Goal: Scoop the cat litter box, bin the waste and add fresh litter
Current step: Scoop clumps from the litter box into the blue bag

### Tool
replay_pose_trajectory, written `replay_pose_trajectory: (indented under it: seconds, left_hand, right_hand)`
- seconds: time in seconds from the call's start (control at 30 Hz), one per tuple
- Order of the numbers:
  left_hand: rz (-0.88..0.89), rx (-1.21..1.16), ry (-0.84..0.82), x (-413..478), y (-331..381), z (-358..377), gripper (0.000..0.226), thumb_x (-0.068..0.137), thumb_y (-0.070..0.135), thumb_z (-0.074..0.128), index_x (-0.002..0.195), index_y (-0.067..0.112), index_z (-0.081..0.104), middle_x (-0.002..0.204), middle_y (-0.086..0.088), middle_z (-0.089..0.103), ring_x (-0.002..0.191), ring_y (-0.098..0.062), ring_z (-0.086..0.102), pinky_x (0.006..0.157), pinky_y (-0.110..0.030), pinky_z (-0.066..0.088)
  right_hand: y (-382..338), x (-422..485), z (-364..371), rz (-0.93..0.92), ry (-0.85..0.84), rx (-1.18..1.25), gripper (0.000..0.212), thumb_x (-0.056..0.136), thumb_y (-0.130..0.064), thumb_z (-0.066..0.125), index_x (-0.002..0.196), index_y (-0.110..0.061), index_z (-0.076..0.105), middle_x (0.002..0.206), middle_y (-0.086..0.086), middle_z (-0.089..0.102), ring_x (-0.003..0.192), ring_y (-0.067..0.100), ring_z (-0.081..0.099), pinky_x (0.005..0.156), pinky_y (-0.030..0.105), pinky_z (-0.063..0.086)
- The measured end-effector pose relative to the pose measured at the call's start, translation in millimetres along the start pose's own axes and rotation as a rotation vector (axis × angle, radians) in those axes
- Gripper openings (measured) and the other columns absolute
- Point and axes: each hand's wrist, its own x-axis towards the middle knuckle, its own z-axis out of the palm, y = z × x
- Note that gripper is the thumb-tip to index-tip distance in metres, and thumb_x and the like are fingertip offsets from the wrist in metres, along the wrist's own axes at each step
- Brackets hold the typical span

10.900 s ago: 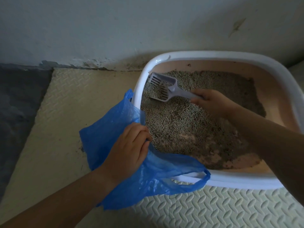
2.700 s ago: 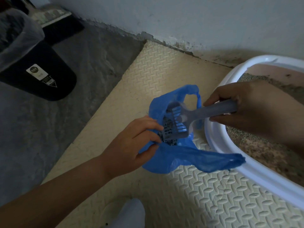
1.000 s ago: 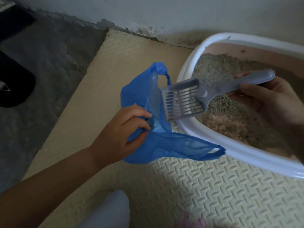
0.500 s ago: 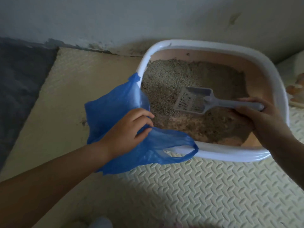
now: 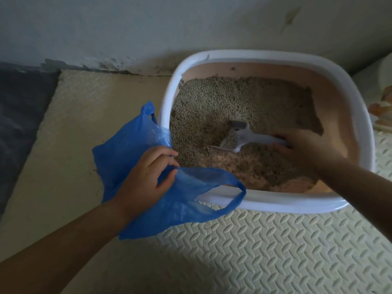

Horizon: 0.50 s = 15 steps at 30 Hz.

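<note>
Just one scoop (image 5: 238, 138), one bag (image 5: 121, 160), one box (image 5: 275, 203)

Right hand (image 5: 305, 149) grips the handle of the grey litter scoop (image 5: 237, 138), its head dug into litter (image 5: 214, 102) inside the white litter box (image 5: 275, 203). Left hand (image 5: 146, 179) grips a blue plastic bag (image 5: 125, 149) draped against the box's left rim, on a cream foam mat (image 5: 265, 251).

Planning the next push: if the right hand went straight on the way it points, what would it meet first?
More litter: the right hand grips the scoop, whose head is dug in and aimed at the box's left wall. That wall likely comes next, the bag outside it; depth is unclear.
</note>
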Motion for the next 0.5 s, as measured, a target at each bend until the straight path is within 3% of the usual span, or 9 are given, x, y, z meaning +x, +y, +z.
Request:
replay_pose_trajectory:
  seconds: [0.27, 0.4, 0.5]
  left_hand:
    - [0.033, -0.008, -0.003, 0.9, -3.0, 1.1, 0.018, 0.093, 0.023, 0.051, 0.094, 0.01, 0.065, 0.112, 0.003, 0.056, 0.111, -0.006, 0.051, 0.101, -0.016, 0.034]
    - [0.05, 0.007, -0.01, 2.2, -4.6, 1.9, 0.019, 0.092, 0.022, 0.052, 0.093, 0.008, 0.065, 0.112, 0.001, 0.056, 0.109, -0.005, 0.051, 0.1, -0.016, 0.036]
    - [0.062, 0.018, -0.02, 2.4, -5.0, 2.0, 0.02, 0.092, 0.022, 0.052, 0.093, 0.007, 0.066, 0.111, 0.0, 0.056, 0.109, -0.006, 0.052, 0.099, -0.017, 0.037]
  right_hand:
    - [-41.3, 69.1, 34.3, -0.108, -0.024, 0.079, 0.026, 0.098, -0.029, 0.045, 0.121, -0.018, 0.052, 0.092, 0.004, 0.058, 0.073, 0.02, 0.049, 0.063, 0.03, 0.034]
    - [-32.1, 101.2, 35.4, -0.154, -0.115, -0.109, 0.029, 0.101, -0.032, 0.037, 0.125, -0.018, 0.045, 0.099, 0.008, 0.055, 0.078, 0.022, 0.05, 0.072, 0.035, 0.046]
    - [-28.4, 108.9, 40.7, -0.174, -0.146, -0.135, 0.026, 0.101, -0.029, 0.037, 0.122, -0.013, 0.044, 0.097, 0.008, 0.054, 0.077, 0.022, 0.047, 0.071, 0.036, 0.045]
